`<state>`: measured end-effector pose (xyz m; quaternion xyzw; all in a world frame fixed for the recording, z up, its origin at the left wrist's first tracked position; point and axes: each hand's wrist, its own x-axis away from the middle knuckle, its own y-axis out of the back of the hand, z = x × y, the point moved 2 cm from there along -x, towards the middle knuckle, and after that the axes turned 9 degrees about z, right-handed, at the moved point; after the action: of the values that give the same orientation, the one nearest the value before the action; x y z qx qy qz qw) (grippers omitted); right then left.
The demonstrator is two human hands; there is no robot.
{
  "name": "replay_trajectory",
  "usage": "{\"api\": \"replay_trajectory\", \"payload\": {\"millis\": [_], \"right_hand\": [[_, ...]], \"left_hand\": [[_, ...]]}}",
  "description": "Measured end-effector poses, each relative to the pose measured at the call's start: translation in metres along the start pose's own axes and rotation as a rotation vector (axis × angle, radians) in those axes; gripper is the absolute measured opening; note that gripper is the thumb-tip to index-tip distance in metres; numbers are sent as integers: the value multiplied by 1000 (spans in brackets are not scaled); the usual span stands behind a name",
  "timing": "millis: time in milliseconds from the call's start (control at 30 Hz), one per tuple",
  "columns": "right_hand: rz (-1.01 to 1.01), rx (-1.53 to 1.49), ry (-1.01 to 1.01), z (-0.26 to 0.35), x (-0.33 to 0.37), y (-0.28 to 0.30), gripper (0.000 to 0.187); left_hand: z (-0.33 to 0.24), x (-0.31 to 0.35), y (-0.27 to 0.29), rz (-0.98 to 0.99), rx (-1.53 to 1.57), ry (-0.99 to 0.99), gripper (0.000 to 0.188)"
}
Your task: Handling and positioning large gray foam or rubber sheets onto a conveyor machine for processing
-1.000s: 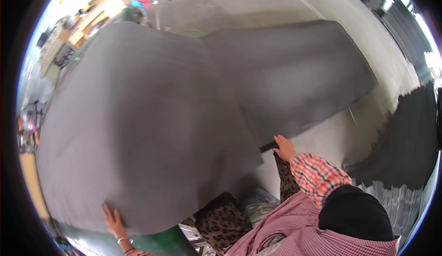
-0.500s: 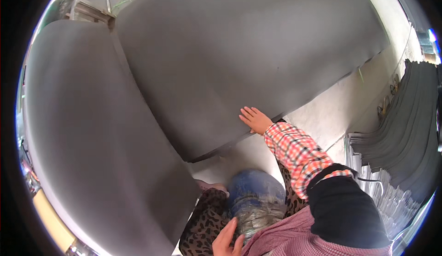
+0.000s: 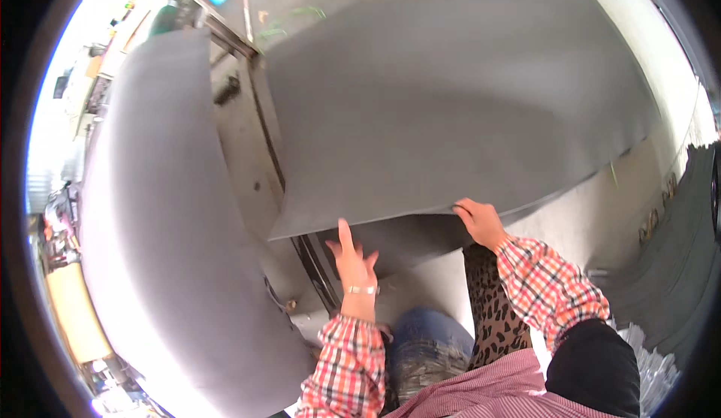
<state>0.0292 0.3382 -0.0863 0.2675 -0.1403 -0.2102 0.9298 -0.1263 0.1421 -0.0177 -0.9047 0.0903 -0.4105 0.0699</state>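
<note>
Pinching near edge of large grey sheet (image 3: pixel 451 95) with right hand (image 3: pixel 483 225), grip closed on edge. Holding left hand (image 3: pixel 354 266) at same edge with grip spread loosely, nothing clearly in it; cannot tell if touching. Location of large grey sheet: just ahead of both hands, partly above darker sheet (image 3: pixel 420 241), right of curved grey sheet (image 3: pixel 165 193).

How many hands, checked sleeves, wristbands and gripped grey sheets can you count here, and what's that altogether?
Hands: 2, the left hand and right hand
Checked sleeves: 2, the left sleeve and right sleeve
Wristband: 1
Gripped grey sheet: 1
Total: 6
</note>
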Motion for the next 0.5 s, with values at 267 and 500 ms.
{"api": "replay_trajectory", "payload": {"millis": [267, 500], "right_hand": [[-404, -46, 43, 112, 11, 91, 17], [-544, -98, 278, 307, 36, 193, 15]], "left_hand": [[-175, 19, -153, 172, -576, -761, 51], [-372, 232, -183, -110, -870, -1478, 19]]}}
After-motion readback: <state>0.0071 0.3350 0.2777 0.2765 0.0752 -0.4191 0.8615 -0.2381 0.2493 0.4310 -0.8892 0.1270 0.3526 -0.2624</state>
